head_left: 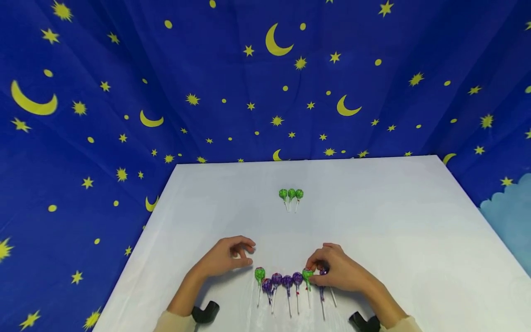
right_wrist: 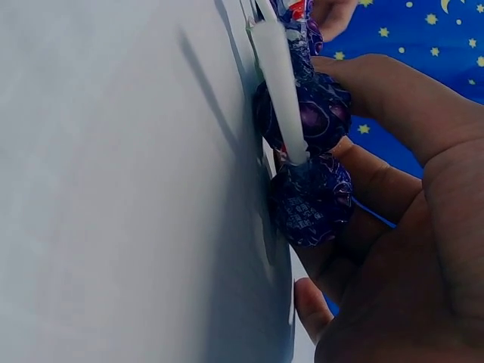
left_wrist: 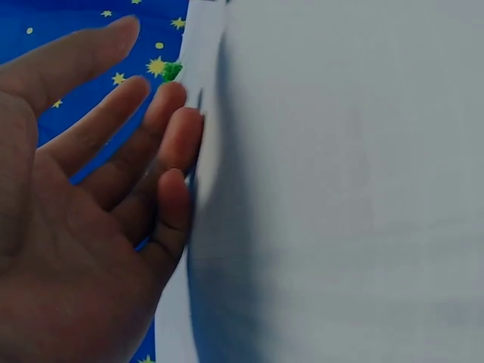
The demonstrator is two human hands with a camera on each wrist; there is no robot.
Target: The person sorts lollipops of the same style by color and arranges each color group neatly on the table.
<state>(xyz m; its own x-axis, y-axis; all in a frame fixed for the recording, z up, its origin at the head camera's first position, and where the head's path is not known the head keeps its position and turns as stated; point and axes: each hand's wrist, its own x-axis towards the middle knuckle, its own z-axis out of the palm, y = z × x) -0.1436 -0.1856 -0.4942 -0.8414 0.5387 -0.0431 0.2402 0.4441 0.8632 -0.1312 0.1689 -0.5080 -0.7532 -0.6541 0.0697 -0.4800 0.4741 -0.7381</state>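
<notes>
My right hand (head_left: 342,269) pinches the head of a green-wrapped lollipop (head_left: 307,274) between thumb and forefinger, at the right part of a row. Left of it lie several purple lollipops (head_left: 287,281), with another green lollipop (head_left: 259,274) at the row's left end. Beneath the right hand are a purple lollipop (head_left: 322,291) and a stick (head_left: 333,297) whose head the hand hides. Two purple heads (right_wrist: 311,200) show close to the palm in the right wrist view. My left hand (head_left: 226,256), fingers loosely bent, holds nothing above the table, left of the row.
Three green lollipops (head_left: 292,193) lie side by side farther back on the white table (head_left: 373,207). Blue cloth (head_left: 232,69) with yellow moons and stars hangs behind and beside the table. Black devices (head_left: 206,312) sit at both wrists.
</notes>
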